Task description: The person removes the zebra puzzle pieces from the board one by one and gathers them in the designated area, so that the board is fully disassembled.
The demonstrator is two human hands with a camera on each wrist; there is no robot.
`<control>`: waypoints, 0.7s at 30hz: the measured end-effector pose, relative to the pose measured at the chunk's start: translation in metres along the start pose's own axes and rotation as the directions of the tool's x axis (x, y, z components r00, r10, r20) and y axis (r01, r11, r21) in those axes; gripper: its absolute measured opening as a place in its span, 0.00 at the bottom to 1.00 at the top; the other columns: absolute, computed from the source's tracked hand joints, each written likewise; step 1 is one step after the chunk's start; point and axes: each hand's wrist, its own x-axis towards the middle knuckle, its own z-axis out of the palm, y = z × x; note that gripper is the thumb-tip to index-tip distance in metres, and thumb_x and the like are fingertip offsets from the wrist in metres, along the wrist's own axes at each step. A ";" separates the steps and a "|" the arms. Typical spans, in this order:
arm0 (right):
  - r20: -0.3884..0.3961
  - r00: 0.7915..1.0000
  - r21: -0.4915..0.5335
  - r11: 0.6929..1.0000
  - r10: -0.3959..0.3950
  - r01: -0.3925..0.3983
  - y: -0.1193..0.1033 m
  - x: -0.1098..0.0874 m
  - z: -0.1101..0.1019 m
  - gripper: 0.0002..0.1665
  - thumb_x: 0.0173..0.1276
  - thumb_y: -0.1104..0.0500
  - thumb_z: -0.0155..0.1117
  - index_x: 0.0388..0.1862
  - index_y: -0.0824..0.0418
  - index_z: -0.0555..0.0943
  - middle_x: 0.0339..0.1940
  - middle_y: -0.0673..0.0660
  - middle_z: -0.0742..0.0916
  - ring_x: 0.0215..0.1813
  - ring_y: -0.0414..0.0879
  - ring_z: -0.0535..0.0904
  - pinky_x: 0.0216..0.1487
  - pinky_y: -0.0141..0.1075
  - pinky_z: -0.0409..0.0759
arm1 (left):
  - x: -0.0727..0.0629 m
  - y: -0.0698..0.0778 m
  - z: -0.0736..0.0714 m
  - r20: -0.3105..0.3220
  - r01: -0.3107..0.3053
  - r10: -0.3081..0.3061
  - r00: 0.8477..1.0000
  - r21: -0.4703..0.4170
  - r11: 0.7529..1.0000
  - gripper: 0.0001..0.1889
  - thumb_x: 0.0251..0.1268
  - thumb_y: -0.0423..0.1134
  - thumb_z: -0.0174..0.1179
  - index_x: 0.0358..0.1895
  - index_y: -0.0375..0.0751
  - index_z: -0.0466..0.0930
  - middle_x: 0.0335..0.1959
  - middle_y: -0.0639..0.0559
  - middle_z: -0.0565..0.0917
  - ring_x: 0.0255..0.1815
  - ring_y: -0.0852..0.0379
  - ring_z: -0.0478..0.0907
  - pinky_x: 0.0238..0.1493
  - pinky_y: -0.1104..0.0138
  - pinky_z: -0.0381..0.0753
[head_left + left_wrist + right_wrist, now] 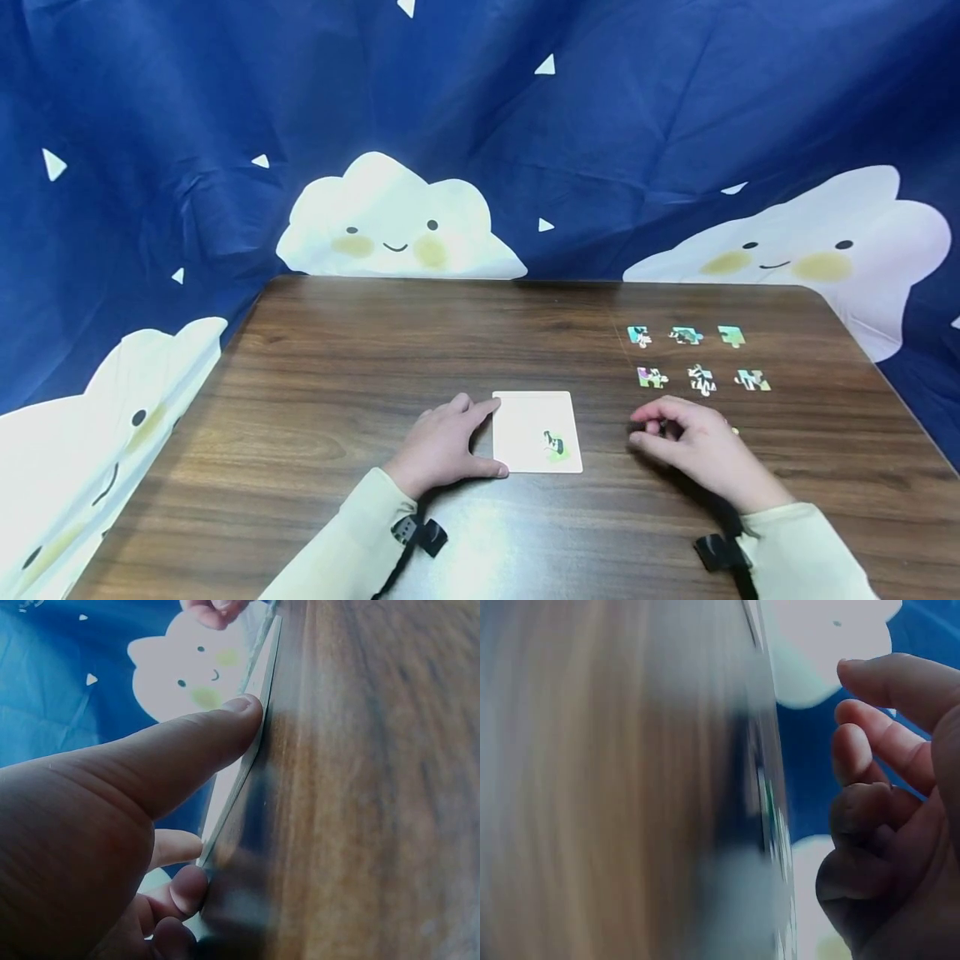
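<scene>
My left hand point(442, 442) holds a square white puzzle board point(521, 429) by its left side, index fingertip at the far corner and thumb at the near one. In the left wrist view the thumb point(202, 739) lies against the board's edge point(232, 780). A small green, black and white patch point(555, 446) shows at the board's lower right; whether it is a loose piece or print I cannot tell. To the right of the board, my right hand point(693, 446) hovers with loosely bent fingers. In the right wrist view its thumb and fingers point(885, 739) stand apart, holding nothing.
Several jigsaw pieces lie in two rows at the right, among them a plain green one point(731, 336) and a black-and-white one point(702, 380). Another piece point(735, 431) peeks out behind my right hand. A blue cloud-patterned curtain point(585, 142) hangs behind the wooden table point(337, 358).
</scene>
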 end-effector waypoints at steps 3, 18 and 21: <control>0.050 0.998 0.036 0.999 -0.025 0.024 -0.008 0.004 0.013 0.10 0.58 0.60 0.77 0.39 0.53 0.86 0.28 0.41 0.80 0.27 0.35 0.72 0.30 0.30 0.71 | 0.001 0.001 0.000 0.000 0.001 -0.001 1.000 0.001 1.000 0.49 0.44 0.69 0.72 0.73 0.54 0.70 0.35 0.58 0.68 0.30 0.59 0.67 0.38 0.62 0.68; 0.299 0.951 0.016 0.996 -0.086 0.085 -0.044 0.029 0.053 0.14 0.58 0.60 0.74 0.44 0.56 0.86 0.27 0.43 0.76 0.28 0.33 0.70 0.33 0.31 0.71 | 0.002 -0.001 0.002 0.011 0.012 -0.013 1.000 0.016 1.000 0.50 0.44 0.71 0.70 0.74 0.56 0.68 0.36 0.58 0.69 0.31 0.59 0.68 0.38 0.62 0.69; 0.296 0.953 -0.025 0.997 -0.066 0.077 -0.046 0.030 0.057 0.12 0.57 0.59 0.74 0.41 0.54 0.86 0.26 0.42 0.75 0.28 0.32 0.69 0.33 0.31 0.70 | 0.001 -0.003 0.002 0.010 0.009 -0.009 1.000 0.015 1.000 0.51 0.44 0.71 0.70 0.74 0.56 0.68 0.36 0.58 0.69 0.31 0.59 0.68 0.38 0.62 0.69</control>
